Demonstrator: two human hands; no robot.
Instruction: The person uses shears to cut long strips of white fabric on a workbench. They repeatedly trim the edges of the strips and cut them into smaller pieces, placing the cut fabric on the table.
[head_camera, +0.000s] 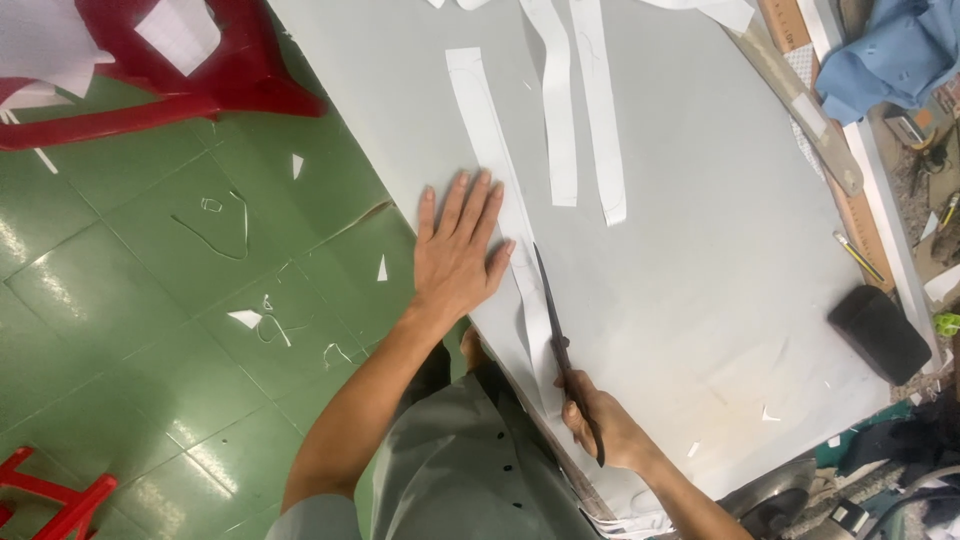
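Observation:
My left hand (458, 250) lies flat with fingers spread on a large grey sheet (700, 250), pressing down a long white paper pattern strip (480, 110). My right hand (600, 425) grips the handles of black scissors (552, 310), whose blades point up along the right edge of that strip, cutting the grey sheet. Two more white paper strips (585, 110) lie further up on the sheet.
A black rectangular block (878, 332) and a pencil (858, 256) sit at the right of the table, beside a long wooden ruler (800, 95) and blue cloth (890, 55). Red plastic chairs (200, 70) and paper scraps (245, 318) are on the green tiled floor at left.

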